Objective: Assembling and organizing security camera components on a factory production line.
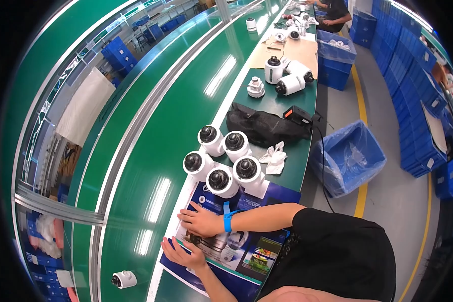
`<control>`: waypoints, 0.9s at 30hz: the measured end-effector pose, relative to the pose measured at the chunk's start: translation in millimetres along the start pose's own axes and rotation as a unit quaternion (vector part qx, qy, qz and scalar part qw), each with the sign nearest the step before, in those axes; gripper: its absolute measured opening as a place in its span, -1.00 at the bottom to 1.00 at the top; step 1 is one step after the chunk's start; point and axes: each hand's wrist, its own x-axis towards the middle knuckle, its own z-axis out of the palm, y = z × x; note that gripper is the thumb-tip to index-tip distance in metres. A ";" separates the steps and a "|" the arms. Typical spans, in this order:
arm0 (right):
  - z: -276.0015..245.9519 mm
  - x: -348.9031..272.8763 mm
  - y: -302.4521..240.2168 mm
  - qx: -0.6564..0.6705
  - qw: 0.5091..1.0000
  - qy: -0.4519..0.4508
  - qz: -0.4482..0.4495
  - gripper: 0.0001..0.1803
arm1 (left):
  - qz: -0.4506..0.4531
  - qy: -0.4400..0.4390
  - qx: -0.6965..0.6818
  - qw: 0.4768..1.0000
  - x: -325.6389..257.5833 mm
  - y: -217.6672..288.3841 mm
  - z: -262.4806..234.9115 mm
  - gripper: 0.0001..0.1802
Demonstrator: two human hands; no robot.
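Both hands rest on a printed blue sheet point(267, 201) spread over the green bench. My right hand point(202, 221), with a blue band point(228, 217) at the wrist, lies flat with fingers stretched out. Just below it, my left hand point(186, 255) is at the sheet's near left part, fingers spread. Neither hand holds anything. Beyond my right hand stand several white cylindrical housings point(222, 182) with black ribbed tops, grouped upright at the sheet's far end.
A green conveyor point(186, 126) runs along the left, with a white part point(124, 279) lying on it. Farther up the bench are a crumpled white tissue point(274, 158), a black bag point(267, 126) and more white housings point(290, 84). A lined blue bin point(350, 158) stands on the floor.
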 end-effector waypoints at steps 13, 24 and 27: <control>4.5 -4.1 -0.3 -0.004 0.996 -0.091 -0.015 -0.43 | -0.048 0.033 0.069 0.996 -2.3 1.5 1.7 -0.52; 2.0 -3.1 -5.0 -0.011 0.998 -0.060 0.025 -0.43 | -0.143 -0.237 0.103 0.955 -15.1 -10.3 7.2 -0.44; 6.8 -3.5 -5.2 -0.018 0.999 -0.045 0.017 -0.43 | -0.110 -0.132 0.076 0.982 -12.0 -9.3 3.6 -0.42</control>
